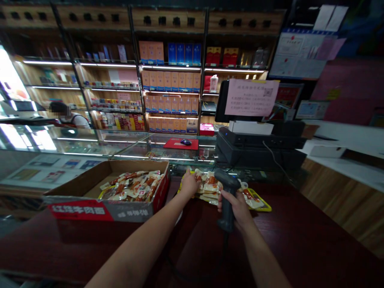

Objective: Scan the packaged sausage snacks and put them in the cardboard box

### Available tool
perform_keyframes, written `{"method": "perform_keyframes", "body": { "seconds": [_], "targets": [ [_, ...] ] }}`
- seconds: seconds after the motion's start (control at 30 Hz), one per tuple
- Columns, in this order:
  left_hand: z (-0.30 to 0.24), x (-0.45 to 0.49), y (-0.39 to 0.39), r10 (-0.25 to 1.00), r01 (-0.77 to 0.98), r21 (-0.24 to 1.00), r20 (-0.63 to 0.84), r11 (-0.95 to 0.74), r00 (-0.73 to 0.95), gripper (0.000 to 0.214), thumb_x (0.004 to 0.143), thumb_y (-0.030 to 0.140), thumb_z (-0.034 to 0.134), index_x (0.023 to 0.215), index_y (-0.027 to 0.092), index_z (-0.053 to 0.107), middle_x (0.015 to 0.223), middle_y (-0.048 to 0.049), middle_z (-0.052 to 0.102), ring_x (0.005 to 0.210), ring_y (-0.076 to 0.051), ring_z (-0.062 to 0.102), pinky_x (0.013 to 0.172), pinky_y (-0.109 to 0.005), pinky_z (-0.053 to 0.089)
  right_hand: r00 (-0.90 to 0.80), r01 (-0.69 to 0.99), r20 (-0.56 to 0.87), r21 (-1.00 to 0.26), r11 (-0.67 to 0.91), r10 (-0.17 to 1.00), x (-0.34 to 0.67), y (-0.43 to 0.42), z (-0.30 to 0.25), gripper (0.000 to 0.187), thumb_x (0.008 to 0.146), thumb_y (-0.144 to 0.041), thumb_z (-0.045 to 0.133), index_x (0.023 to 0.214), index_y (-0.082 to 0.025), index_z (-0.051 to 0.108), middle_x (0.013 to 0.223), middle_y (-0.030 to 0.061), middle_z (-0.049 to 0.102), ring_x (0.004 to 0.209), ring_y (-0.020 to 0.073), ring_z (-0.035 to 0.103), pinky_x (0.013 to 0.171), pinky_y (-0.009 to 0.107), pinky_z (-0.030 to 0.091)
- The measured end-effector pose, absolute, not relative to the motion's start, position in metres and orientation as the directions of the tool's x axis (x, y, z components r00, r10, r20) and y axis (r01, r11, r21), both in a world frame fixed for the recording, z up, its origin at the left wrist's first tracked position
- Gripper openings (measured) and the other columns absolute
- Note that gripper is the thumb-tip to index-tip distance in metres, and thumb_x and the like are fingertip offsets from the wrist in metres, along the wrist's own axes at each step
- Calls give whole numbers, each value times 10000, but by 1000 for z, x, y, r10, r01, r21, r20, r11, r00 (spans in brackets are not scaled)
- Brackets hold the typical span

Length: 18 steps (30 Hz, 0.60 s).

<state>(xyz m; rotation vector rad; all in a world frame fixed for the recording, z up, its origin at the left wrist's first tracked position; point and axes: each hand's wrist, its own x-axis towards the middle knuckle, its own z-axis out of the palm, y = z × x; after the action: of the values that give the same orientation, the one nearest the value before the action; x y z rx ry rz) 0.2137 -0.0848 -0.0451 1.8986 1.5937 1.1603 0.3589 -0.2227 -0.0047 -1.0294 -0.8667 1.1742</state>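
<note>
My right hand [237,204] is wrapped round the grip of a dark barcode scanner [227,188], its head up and its cable hanging down. Behind and beside the scanner lie several vacuum-sealed snack packets [207,184] with reddish-brown contents, some with yellow edging. My left hand [189,184] is at the left end of these packets, its fingers bent over the edge of one and partly hidden. More packets of the same look [138,188] fill part of an open cardboard box [99,211] to the left of my left arm.
The dark red counter [105,244] carries all this. Beyond it are a glass display case [132,146] with a mouse [185,142] on a red pad, and a monitor [222,100] above a black cash drawer [255,150]. Stocked shelves [171,96] line the wall. A person [70,116] is at far left.
</note>
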Motion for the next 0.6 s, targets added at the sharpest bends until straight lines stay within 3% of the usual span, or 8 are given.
{"method": "perform_keyframes", "body": {
  "seconds": [0.17,0.27,0.37,0.47,0.53,0.6],
  "targets": [
    [-7,181,-94,842,528,709,540,-467,20,298,596,204,685,892,173,671,1262,-135,493,1188,-283,435,1008,-345,306,142,-296,11,-954,53,990,345,-221,-6,282,592,-384,732,642,-143,596,503,-12,596,392,118,549,369,230,479],
    [23,132,-90,850,638,659,526,-398,-13,185,627,250,658,801,191,670,957,-101,643,994,-252,563,924,-340,386,124,-299,10,-953,47,992,337,-220,-7,292,588,-380,737,693,-144,600,521,-12,606,398,124,557,371,237,484],
    [37,77,-82,953,841,525,302,-133,-37,141,612,305,663,579,176,616,639,-87,630,787,-263,618,796,-364,448,111,-285,-4,-958,28,994,329,-218,-7,297,582,-380,738,664,-138,588,515,-6,603,395,125,555,371,241,483],
    [26,41,-77,990,916,388,-125,107,-62,221,531,277,713,463,159,540,448,-64,551,624,-263,620,668,-368,479,79,-281,-16,-960,7,997,320,-216,-8,303,577,-378,737,687,-135,593,515,-7,603,399,129,558,376,244,482],
    [11,31,-78,945,910,375,-324,175,-48,192,513,233,710,486,149,539,421,-48,540,534,-243,601,589,-364,483,59,-279,-15,-960,2,998,313,-216,-8,303,581,-379,733,693,-135,592,517,-7,604,398,130,558,378,245,480],
    [-1,28,-80,930,907,387,-369,164,-11,163,487,174,702,512,144,544,424,-37,546,488,-229,581,544,-360,475,45,-272,-15,-962,-2,999,307,-216,-8,299,589,-382,726,688,-136,588,518,-6,604,393,129,555,374,244,474]
  ]
}}
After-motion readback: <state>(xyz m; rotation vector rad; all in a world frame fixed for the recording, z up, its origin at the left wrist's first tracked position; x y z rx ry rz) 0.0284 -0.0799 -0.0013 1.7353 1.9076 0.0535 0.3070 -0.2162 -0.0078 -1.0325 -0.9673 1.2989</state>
